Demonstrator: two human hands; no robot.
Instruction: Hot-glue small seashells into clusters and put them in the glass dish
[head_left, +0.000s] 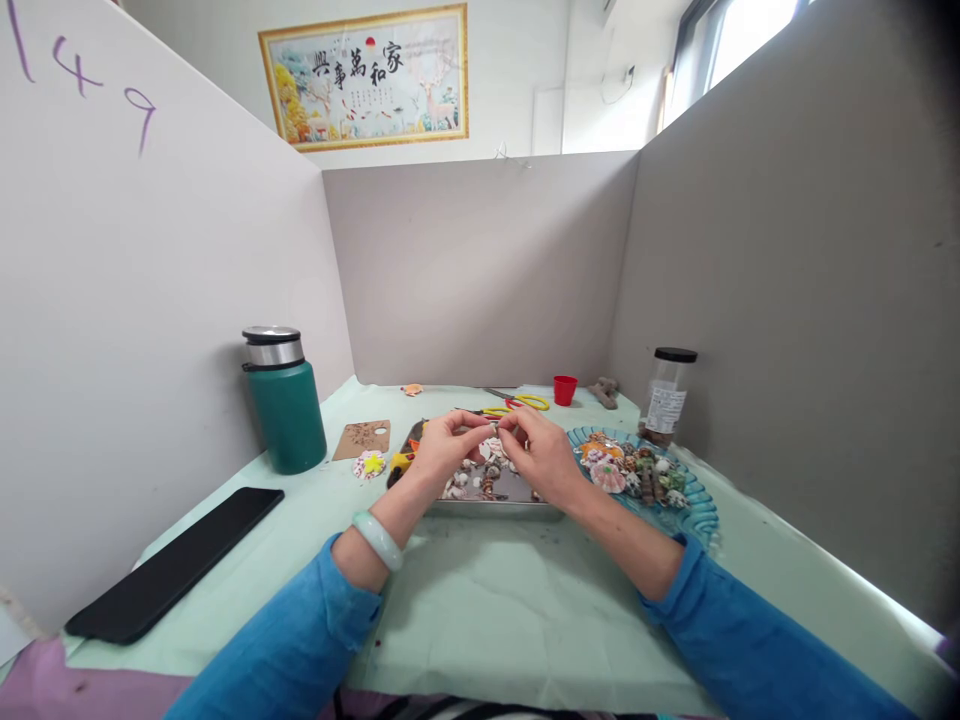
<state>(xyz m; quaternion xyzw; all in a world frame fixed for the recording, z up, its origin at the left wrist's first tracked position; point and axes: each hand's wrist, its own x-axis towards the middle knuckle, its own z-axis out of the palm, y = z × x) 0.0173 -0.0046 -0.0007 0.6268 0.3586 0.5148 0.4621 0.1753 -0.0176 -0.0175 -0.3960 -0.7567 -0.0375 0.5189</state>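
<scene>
My left hand [452, 447] and my right hand [541, 452] meet above a metal tray [517, 508], each with thumb and fingertips pinched together. Something tiny and pale shows between the fingertips, too small to name. Under my hands, the tray holds several small shells [489, 484], whitish and brown, with yellow and orange pieces [403, 462] at its left end. Part of the tray is hidden behind my hands and wrists. To the right, a blue scalloped plate [701, 515] bears shells and an orange starfish-like piece [602, 447].
Scissors [531, 402] with yellow-and-red handles lie behind the tray, near a red cup [565, 391]. A green bottle [289, 415], a black flat pad [180, 565] and a brown card [362, 438] are left. A lidded jar [666, 398] stands right. Grey partitions [480, 270] enclose the table.
</scene>
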